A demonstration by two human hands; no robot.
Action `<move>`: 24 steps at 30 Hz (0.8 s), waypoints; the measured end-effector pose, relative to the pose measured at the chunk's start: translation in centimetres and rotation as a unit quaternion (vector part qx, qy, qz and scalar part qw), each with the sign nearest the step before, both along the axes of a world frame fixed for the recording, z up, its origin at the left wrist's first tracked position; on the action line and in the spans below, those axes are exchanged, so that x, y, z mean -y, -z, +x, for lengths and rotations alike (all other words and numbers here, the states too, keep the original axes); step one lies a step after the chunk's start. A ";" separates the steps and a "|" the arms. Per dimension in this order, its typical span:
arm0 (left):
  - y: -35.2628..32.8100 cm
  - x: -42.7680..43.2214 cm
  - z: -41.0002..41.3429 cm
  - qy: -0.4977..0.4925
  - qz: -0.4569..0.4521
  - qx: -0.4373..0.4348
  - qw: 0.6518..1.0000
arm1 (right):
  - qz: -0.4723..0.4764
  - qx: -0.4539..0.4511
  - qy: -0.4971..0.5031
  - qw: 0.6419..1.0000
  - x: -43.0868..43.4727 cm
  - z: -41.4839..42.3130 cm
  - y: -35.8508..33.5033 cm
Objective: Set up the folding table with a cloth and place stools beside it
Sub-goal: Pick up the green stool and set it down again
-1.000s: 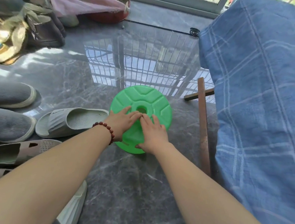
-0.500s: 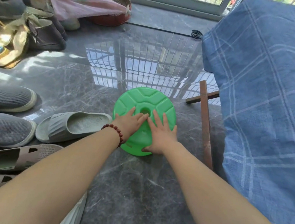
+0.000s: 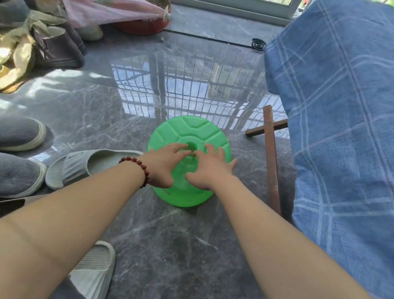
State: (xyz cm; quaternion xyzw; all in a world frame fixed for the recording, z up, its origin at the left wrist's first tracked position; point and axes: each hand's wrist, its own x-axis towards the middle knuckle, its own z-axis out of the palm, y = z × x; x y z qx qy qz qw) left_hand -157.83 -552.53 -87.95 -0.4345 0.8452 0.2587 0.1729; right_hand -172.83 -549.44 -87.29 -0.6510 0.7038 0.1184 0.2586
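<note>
Stool, green plastic, round, with a ribbed top and a hole at its centre: it stands on the glossy grey marble floor, just left of the folding table. Your left hand lies flat on the near left part of the seat, fingers spread and reaching toward the hole. Your right hand lies flat on the near right part, fingers likewise spread, thumb out toward the rim. Both hands are open, pressed palm-down on the stool, side by side and nearly touching over the hole; neither grips anything. A red bead bracelet circles your left wrist.

Cloth, blue with pale plaid lines: it drapes the tabletop at your right and hangs down its near side. Crossed brown wooden legs show at the cloth's left edge, close to the stool but apart from it.

Slippers, grey: one lies just left of the stool, others nearer you. Grey shoes sit at far left. A red-brown pot under pink netting stands by the window track.
</note>
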 end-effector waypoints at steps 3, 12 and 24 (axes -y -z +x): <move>0.3 0.2 0.1 -0.069 -0.070 -0.075 0.992 | -0.066 0.023 0.060 0.996 0.2 -0.3 0.2; 1.8 -2.2 -1.1 -0.261 -0.037 -0.017 0.965 | -0.031 0.059 0.126 0.990 -0.4 -0.5 2.7; 2.2 -1.7 0.8 -0.219 -0.027 -0.022 0.975 | -0.033 0.046 0.144 0.988 -2.2 1.4 3.5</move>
